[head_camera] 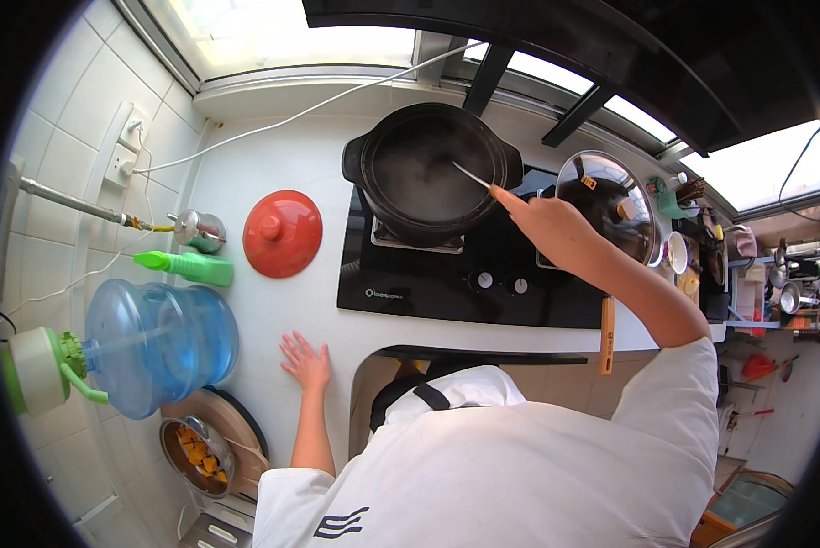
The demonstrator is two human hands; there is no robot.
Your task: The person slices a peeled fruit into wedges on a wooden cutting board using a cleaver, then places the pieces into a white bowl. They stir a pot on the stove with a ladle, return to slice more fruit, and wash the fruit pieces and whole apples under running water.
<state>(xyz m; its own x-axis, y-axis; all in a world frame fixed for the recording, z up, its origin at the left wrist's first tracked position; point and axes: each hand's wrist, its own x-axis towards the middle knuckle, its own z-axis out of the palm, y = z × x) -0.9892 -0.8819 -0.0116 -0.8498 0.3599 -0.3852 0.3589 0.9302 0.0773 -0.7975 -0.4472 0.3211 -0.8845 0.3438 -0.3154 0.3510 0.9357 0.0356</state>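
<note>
My right hand point(554, 222) grips the handle of a metal utensil point(470, 175), whose far end dips into a large black pot point(424, 233). Steam inside the pot hides that end, so its kind cannot be told. The pot stands on the left burner of a black glass gas hob point(424, 294). My left hand point(306, 362) lies with spread fingers on the white countertop point(273, 308), holding nothing. Beyond that hand, a red domed lid point(282, 234) rests on the counter, to the left of the pot.
A pan with a glass lid point(608, 205) occupies the right burner, its wooden handle point(607, 335) jutting past the counter edge. At left are a blue water jug point(170, 346), a green bottle point(194, 266) and a bowl with orange chunks point(201, 455). A white cable point(300, 115) crosses behind the pot.
</note>
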